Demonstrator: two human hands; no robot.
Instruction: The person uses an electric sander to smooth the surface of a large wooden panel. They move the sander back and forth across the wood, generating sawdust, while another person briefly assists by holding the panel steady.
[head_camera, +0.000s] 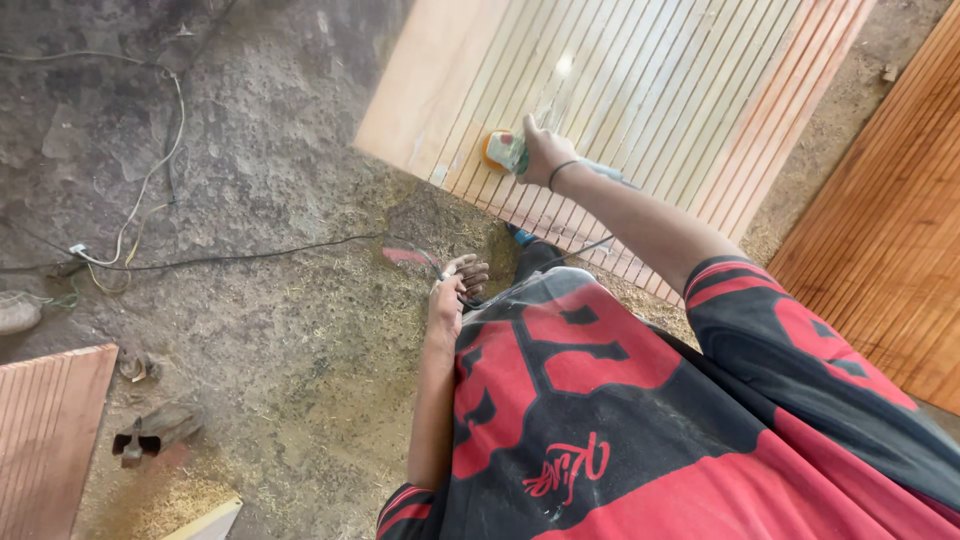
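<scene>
Head view
Nearest camera: red and black shirt (640, 420), dusted with fine sawdust, fills the lower right.
Left hand (455, 290): hangs low beside the body, above the dirt floor (270, 200); grip closed around the black power cord (250, 252), fingers curled over it.
Power cord: runs from the left hand leftward across the floor; a further stretch passes behind the body toward the tool.
Right hand (545, 155): arm stretched forward, thin band at the wrist; grip wrapped tight on the sander (507, 150).
Sander: small handheld power tool, orange and green-white, pressed on the slatted panel (640, 90) near its lower left part.
Slatted panel: pale wood with narrow parallel grooves, lying tilted across the upper frame, smooth plain strip along its left edge.
Right edge: second grooved panel (880, 240), darker reddish-brown, well apart from the sander.
Lower left: reddish grooved board (50, 430); just beside it a dark lump-shaped object (155, 432), kind unclear.
Upper left: pale wires (150, 170) trailing to a plug on the floor.
Floor: sawdust and shavings scattered near the feet.
</scene>
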